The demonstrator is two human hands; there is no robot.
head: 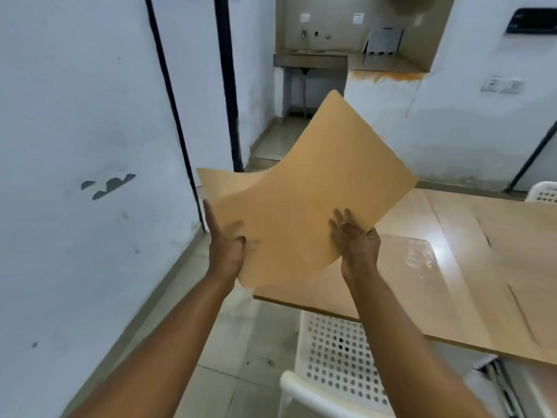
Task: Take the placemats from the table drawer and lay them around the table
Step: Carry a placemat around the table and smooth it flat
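I hold a tan placemat [304,188] up in the air over the left end of the wooden table [428,297]; it is a flexible sheet, bent and tilted away from me. My left hand [226,245] grips its near left edge, thumb on top. My right hand [357,242] grips its near right edge, fingers spread on the top face. Another placemat [413,257], shiny with a fine pattern, lies flat on the table just right of my right hand. The table drawer [494,375] shows partly open at the lower right under the tabletop.
A white perforated plastic chair [334,366] stands tucked at the table's near side below my arms. Another white chair [542,193] is at the far right. A white wall [90,176] runs close on the left. A sink counter [310,60] is in the alcove behind.
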